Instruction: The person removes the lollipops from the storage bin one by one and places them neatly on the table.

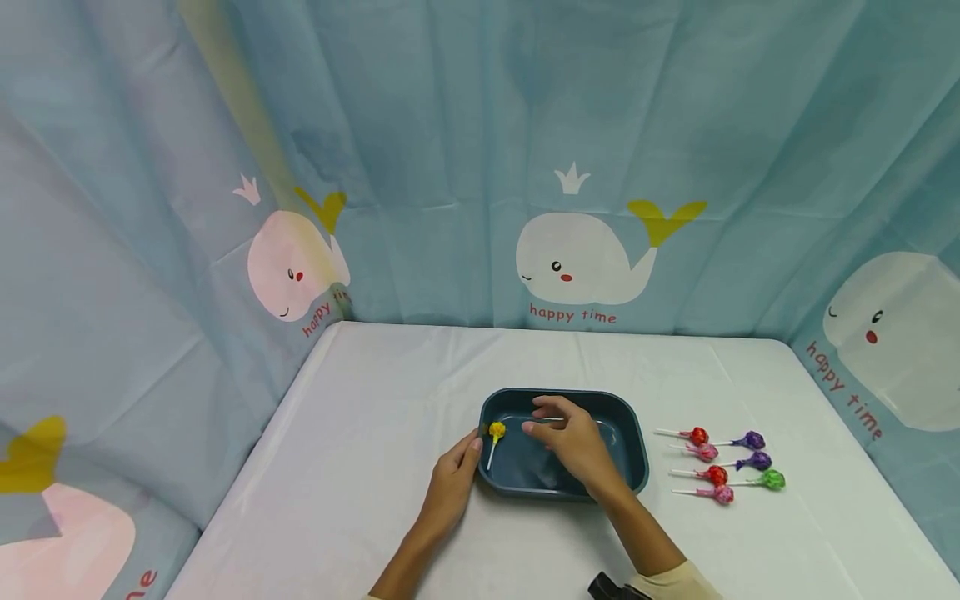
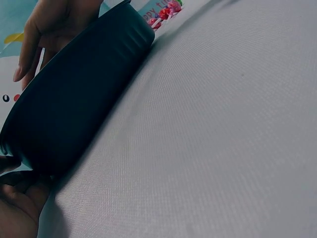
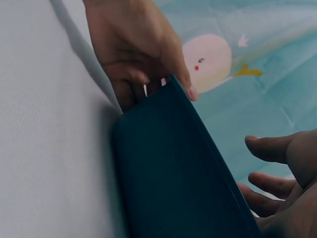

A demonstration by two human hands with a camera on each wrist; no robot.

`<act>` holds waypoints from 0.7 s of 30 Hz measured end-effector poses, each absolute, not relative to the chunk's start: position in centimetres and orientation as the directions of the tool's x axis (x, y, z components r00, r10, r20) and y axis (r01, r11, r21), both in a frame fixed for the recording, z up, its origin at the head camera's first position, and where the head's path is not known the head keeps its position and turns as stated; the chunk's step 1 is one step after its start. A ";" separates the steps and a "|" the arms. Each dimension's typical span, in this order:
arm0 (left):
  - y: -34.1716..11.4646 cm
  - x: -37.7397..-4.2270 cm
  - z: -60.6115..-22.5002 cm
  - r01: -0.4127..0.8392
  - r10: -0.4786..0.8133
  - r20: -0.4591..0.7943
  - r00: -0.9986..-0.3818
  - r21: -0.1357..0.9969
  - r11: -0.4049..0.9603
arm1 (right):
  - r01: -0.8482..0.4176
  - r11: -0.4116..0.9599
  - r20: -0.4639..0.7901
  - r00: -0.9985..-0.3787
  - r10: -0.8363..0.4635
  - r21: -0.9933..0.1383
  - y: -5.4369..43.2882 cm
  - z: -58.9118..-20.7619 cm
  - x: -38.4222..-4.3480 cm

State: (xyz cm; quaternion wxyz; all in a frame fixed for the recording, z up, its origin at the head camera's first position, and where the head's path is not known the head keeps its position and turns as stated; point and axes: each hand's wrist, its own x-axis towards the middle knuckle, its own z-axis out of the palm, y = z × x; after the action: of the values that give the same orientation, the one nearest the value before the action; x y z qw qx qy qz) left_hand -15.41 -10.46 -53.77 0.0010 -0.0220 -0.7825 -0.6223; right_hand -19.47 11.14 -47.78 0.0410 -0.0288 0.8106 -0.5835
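A dark blue-green tray [image 1: 525, 487] stands on the table in the head view. My left hand [image 1: 450, 487] grips its left end, thumb over the rim and fingers along the outer wall; the right wrist view also shows this left hand [image 3: 141, 47] at the rim. Inside the tray, near that end, lies a yellow lollipop [image 1: 497, 431] with its white stick toward me. Over the tray's middle hovers my right hand [image 1: 573, 442], fingers loosely bent and apart, holding nothing. In the right wrist view the thumb and fingers of this right hand [image 3: 297, 163] are spread beside the rim.
To the right of the tray, several lollipops lie in two rough columns on the white table [image 1: 375, 400]: red [image 1: 699, 436], pink [image 1: 706, 452], purple [image 1: 753, 441] and green [image 1: 772, 479]. A blue curtain [image 1: 465, 167] with printed whales hangs behind and at both sides.
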 end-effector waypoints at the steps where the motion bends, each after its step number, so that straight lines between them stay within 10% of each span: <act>1: -10.4 -15.4 -53.8 0.038 0.035 0.031 -0.999 0.973 0.228 | 0.002 0.323 -0.035 -0.995 -0.096 -0.946 11.0 -47.8 -19.5; 21: -10.5 -15.4 -54.0 0.060 0.048 0.050 -0.998 0.971 0.233 | 0.007 0.432 -0.101 -0.976 -0.195 -0.902 8.5 -48.7 -20.9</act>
State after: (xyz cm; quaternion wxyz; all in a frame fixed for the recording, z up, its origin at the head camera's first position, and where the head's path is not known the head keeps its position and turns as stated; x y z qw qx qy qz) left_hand -15.44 -10.48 -53.95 0.0051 -0.0344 -0.7851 -0.6184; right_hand -20.85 8.50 -48.69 0.0953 -0.0562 0.8408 -0.5299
